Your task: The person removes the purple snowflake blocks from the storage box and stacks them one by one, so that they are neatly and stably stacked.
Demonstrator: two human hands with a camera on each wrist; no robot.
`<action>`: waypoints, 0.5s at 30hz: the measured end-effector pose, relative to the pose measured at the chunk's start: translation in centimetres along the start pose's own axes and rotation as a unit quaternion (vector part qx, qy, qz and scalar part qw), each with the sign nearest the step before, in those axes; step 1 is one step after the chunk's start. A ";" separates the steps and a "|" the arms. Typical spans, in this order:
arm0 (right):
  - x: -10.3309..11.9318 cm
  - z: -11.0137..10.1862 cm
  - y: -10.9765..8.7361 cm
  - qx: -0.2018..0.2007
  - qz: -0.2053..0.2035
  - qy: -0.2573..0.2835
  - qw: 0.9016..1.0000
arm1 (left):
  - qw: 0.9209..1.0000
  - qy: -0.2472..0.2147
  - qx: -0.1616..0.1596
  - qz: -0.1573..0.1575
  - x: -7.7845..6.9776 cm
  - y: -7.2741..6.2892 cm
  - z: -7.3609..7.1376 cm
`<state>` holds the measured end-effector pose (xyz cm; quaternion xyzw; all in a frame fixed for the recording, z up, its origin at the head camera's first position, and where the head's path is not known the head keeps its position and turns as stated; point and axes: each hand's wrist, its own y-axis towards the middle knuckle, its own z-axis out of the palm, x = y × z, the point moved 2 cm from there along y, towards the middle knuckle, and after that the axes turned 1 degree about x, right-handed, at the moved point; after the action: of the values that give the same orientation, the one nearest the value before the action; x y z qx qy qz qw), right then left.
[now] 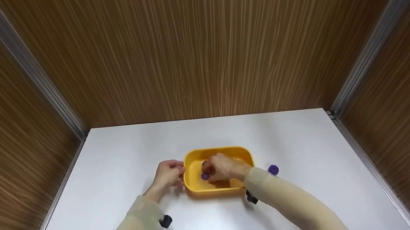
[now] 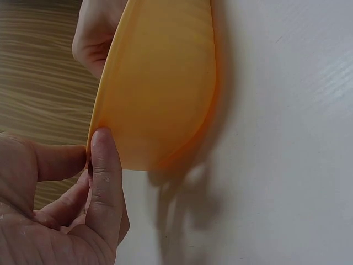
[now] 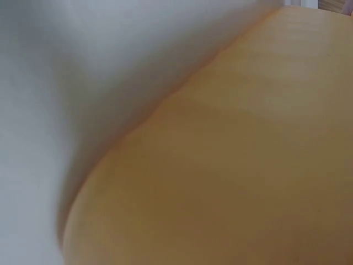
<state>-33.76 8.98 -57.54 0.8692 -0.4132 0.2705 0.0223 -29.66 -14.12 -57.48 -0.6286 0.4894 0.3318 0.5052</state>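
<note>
A yellow plastic tub [image 1: 220,191] stands on the white table. My left hand [image 1: 168,174] pinches its left rim between thumb and fingers, as the left wrist view shows up close on the tub's wall [image 2: 160,83]. Inside the tub is my right hand [image 1: 223,166], its fingers curled downward. Between its thumb and fingers sits a small purple knobbly ball [image 1: 205,176]. A second purple piece [image 1: 204,163] shows partly behind the fingers. In the right wrist view the tub's outer wall [image 3: 220,165] hides that hand.
Right of the tub, by the right forearm, another purple knobbly ball [image 1: 273,169] lies on the white table [image 1: 124,213]. Wood-grain panels [image 1: 198,48] stand at the back and both sides, with metal strips [image 1: 35,75] at the corners.
</note>
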 end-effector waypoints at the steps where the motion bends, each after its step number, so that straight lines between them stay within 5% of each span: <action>1: 0.0 0.1 0.0 0.001 0.000 0.003 1.000 | 1.000 0.000 0.001 0.001 0.0 0.0 0.0; 15: 0.4 0.5 0.3 -0.011 0.039 0.020 0.999 | 1.000 -0.018 0.008 0.012 0.1 0.0 -0.2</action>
<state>-33.57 8.43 -57.82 0.8465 -0.4491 0.2843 0.0300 -29.63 -14.35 -57.54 -0.6123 0.4905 0.3453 0.5151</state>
